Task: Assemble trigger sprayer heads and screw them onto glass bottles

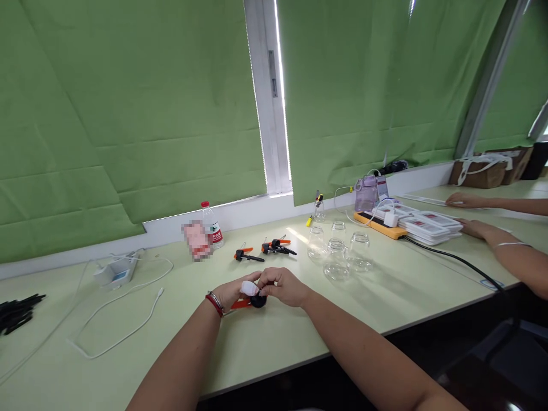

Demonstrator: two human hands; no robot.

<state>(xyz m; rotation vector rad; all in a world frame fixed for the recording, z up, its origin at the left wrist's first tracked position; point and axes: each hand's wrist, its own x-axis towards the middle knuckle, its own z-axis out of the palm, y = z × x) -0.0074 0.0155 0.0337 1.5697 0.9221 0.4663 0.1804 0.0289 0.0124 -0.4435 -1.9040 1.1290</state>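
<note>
Black-and-orange part [258, 300] at 6 o'clock of view, mostly hidden by fingers; white patch [249, 288] beside left thumb hard to identify. Left hand [232, 290] curled around part; right hand [285, 286] narrow, fingertips pinching part's upper side. Black rods [17, 314], 9 o'clock, cut off.

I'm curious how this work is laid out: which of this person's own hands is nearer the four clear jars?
Right. The right hand is left of the jars, not touching them; the left hand is farther left.
</note>
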